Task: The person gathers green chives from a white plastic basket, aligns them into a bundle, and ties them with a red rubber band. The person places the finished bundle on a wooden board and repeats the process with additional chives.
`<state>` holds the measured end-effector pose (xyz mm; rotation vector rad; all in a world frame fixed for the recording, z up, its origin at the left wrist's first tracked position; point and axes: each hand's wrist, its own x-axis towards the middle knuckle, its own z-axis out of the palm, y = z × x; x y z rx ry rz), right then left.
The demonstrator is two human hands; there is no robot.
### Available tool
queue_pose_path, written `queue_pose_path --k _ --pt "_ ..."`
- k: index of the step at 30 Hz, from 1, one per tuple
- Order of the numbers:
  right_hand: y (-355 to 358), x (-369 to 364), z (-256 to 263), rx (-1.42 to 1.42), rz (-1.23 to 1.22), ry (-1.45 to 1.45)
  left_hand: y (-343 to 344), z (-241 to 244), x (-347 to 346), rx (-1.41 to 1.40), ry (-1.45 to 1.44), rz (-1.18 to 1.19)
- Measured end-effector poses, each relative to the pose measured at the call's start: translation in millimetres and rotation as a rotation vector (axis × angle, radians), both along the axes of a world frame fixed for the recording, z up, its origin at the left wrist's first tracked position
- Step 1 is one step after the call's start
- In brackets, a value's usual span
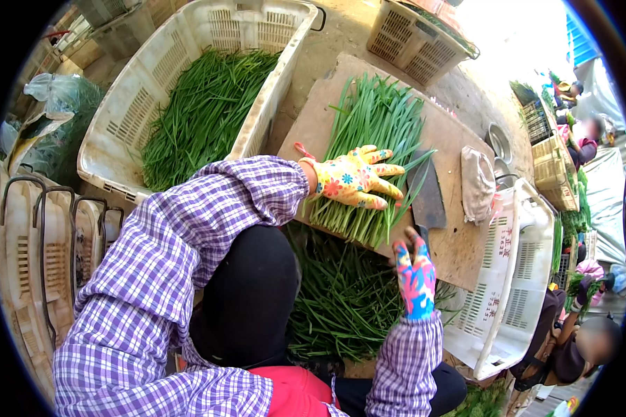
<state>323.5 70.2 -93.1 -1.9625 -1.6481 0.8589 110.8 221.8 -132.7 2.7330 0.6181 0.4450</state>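
My left hand, in a yellow flowered glove, lies with spread fingers across a bundle of garlic chives. The bundle rests on a wooden board, its pale stem ends towards me. Right of the stems, a dark-bladed cleaver lies on the board under a few stray leaves. My right hand, in a pink and blue glove with bare fingertips showing, is at the cleaver's handle with its fingers apart. Whether the fingertips touch the handle is unclear. Loose green leaves lie below the board's near edge.
A large plastic crate of chives stands left of the board. A white crate stands on the right, near a cloth bag and a metal bowl. Stacked crates line my left. Other people work at far right.
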Motion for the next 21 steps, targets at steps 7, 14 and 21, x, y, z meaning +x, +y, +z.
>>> queue_pose_path --k 7,14,21 --pt "25.0 -79.6 -25.6 0.190 0.187 -0.446 -12.4 2.2 0.6 0.064 -0.123 0.096" --pt "18.9 -39.0 -23.0 0.186 0.205 -0.256 -11.6 2.2 2.6 0.019 -0.112 0.086" --pt "15.1 -15.4 -6.3 0.063 0.144 -0.116 20.5 34.6 -39.2 -0.098 -0.526 0.052"
